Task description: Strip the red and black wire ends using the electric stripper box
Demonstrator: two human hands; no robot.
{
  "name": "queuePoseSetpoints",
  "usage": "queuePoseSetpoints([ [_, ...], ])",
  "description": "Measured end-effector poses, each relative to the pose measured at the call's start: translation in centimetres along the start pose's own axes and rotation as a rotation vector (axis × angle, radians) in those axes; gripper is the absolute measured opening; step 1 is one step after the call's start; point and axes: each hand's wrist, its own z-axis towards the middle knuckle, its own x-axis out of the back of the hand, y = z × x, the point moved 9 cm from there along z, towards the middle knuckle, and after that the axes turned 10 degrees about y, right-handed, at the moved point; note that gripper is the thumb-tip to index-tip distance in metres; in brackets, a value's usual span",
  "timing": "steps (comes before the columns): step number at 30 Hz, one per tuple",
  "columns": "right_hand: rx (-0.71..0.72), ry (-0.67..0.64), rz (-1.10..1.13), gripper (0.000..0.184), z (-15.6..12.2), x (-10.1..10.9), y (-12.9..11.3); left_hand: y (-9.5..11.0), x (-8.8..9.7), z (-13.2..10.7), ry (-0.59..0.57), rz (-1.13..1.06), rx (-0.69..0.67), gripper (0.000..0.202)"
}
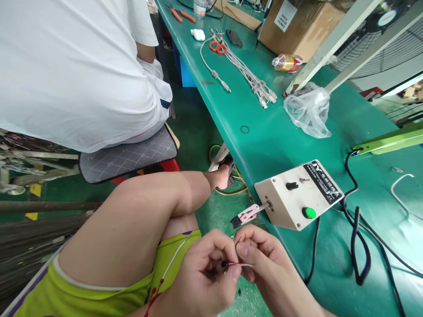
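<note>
My left hand (pixel 206 273) is closed on a cable end, whose dark tip shows between the fingers. Thin red and white wires (pixel 243 264) stick out of that end toward the right. With thumb and forefinger, my right hand (pixel 266 257) pinches one of these fine wires. Both hands meet over my lap, below a pink and black clip (pixel 246 215). This clip sits on a metal shaft of a white control box (pixel 284 198), which carries a black knob, a small switch and a green button (pixel 309 213). A pale cord (pixel 175 259) lies over my shorts.
The green table (pixel 264 145) holds a bundle of grey USB cables (pixel 246 70), orange-handled scissors (pixel 218 47), a plastic bag (pixel 309 110), a bottle (pixel 287 63) and a carton (pixel 297 31). Black cords (pixel 355 237) trail at right. A person in white (pixel 82 75) sits at left.
</note>
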Motion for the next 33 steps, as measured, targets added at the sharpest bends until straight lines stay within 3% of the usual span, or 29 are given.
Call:
queuePoseSetpoints([
  [6,0.125,0.114,0.016,0.055,0.7,1.3,-1.5,1.0,2.6,0.5,0.202,0.18,-0.074,0.02],
  [10,0.118,0.144,0.138,0.043,1.0,1.3,-1.7,2.2,3.4,1.5,0.299,0.201,-0.107,0.021],
  [13,0.101,0.13,0.228,0.046,1.2,0.8,-1.5,2.5,3.6,1.9,0.347,0.215,-0.103,0.022],
  [21,0.078,0.198,0.279,0.044,1.8,1.1,-0.3,2.6,3.7,2.8,0.372,0.253,-0.046,0.024],
  [33,0.075,0.189,0.226,0.05,1.7,0.6,-0.7,1.4,3.3,2.9,0.352,0.234,-0.019,0.02],
])
